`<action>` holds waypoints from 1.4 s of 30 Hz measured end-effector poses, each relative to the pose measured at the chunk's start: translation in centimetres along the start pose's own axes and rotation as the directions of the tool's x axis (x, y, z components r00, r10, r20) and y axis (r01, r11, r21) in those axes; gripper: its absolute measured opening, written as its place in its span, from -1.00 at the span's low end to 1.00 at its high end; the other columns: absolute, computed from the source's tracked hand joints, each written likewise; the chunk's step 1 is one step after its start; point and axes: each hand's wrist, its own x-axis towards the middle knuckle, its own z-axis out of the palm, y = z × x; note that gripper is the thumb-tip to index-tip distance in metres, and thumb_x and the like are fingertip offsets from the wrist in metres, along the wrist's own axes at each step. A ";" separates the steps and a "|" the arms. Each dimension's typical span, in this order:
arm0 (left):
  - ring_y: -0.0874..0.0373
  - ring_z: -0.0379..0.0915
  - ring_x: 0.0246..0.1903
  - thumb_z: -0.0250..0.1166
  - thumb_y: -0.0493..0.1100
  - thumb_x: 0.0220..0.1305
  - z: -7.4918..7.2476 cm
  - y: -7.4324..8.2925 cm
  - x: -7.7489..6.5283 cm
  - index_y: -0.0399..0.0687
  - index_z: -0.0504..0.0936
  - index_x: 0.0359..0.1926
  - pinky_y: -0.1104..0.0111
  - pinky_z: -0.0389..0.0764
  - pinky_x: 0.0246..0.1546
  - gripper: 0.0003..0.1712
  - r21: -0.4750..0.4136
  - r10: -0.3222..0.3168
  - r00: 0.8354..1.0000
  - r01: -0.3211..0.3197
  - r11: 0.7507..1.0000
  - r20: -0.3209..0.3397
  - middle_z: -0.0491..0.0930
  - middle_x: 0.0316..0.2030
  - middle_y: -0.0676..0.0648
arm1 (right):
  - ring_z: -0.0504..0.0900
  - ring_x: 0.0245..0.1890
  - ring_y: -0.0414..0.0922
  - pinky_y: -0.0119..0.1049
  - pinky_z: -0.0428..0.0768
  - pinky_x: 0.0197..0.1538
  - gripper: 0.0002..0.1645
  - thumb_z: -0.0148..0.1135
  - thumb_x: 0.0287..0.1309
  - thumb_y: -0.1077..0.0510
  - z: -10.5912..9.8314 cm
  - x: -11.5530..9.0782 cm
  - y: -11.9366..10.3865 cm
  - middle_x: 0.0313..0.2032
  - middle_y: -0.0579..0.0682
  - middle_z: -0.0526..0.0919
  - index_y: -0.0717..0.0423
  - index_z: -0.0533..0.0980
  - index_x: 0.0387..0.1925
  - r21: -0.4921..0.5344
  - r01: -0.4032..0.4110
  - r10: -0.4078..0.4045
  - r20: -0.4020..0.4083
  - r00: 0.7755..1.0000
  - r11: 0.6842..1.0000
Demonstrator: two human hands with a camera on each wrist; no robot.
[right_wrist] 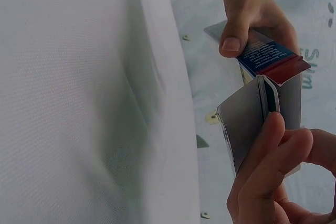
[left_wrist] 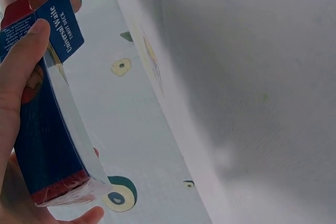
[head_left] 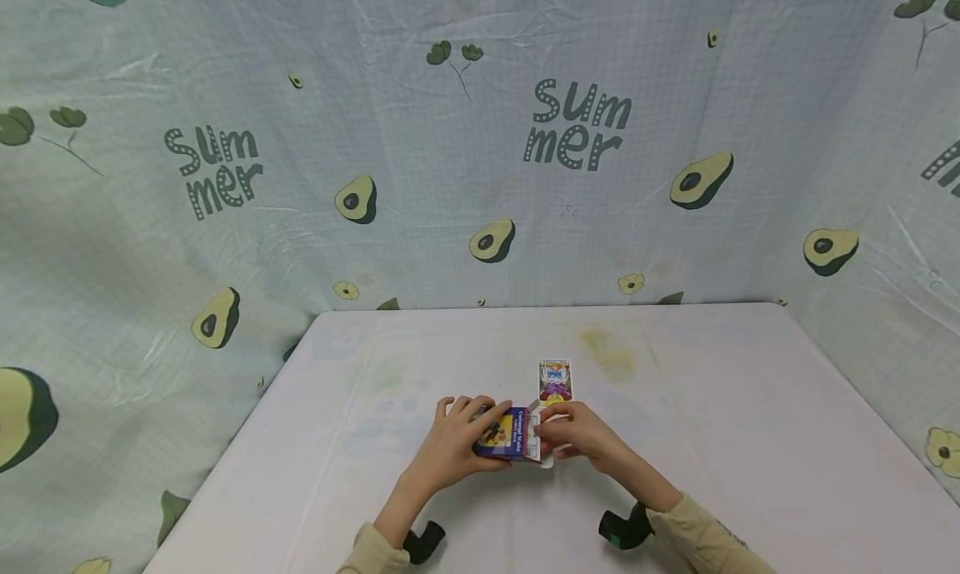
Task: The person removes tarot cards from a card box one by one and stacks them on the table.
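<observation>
L hand (head_left: 450,451) is at the left of the tarot box (head_left: 499,435), its fingers curled round it: thumb along the near edge, fingertips over the far one. The box itself is betw. the two hands, picture face up, open end to the right (clear film (left_wrist: 79,193) shows at its other end, per L wrist view). Title flap (left_wrist: 62,31) sticks out from the open end. R hand (head_left: 576,432) is just right of the box, fingers bent, tips touching a pale flap (right_wrist: 244,124) at the mouth; can't tell if thumb & fingers pinch it. Beyond the box's open end, partly behind R hand, a colourful card (head_left: 555,380) lies on the table (head_left: 712,407).

Step in hand, I'd judge: working the box's open end, w/ L as the steady grip. Next move prob. calls for L holding firm, R fingertips staying light so the flap doesn't crease; contents can't be made out.
</observation>
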 end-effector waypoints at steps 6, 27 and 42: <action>0.14 0.33 -0.14 0.36 0.31 -0.26 0.0 -0.1 -0.1 0.20 0.36 0.18 0.02 0.29 -0.03 -0.11 0.003 -0.011 1.000 0.011 1.000 0.005 0.43 -0.05 0.07 | 0.58 -0.53 -0.20 -0.40 0.46 -0.52 -0.61 0.22 -0.01 0.10 -0.1 -0.1 0.0 -0.50 -0.04 0.62 0.27 0.42 -0.19 -0.033 -0.026 0.024 -0.043 0.999 0.999; 0.14 0.33 -0.13 0.36 0.31 -0.26 0.0 -0.1 -0.2 0.21 0.36 0.18 0.03 0.29 -0.02 -0.11 -0.010 -0.017 1.000 0.017 1.000 0.001 0.43 -0.04 0.07 | 0.58 -0.54 -0.22 -0.36 0.43 -0.52 -0.52 0.22 0.02 0.05 -1.4 -0.1 0.6 -0.47 -0.07 0.65 0.19 0.42 -0.03 -0.040 0.045 -0.044 0.013 0.999 0.998; 0.11 0.35 -0.10 0.36 0.32 -0.26 -0.3 -0.2 0.0 0.21 0.35 0.19 0.05 0.28 -0.02 -0.10 -0.001 -0.036 0.999 0.036 0.999 0.015 0.42 -0.04 0.07 | 0.60 -0.45 -0.12 -0.32 0.51 -0.42 -0.49 0.26 -0.02 0.01 -2.3 -0.2 0.6 -0.35 0.03 0.67 0.18 0.43 -0.05 -0.073 0.007 -0.010 -0.038 0.999 0.997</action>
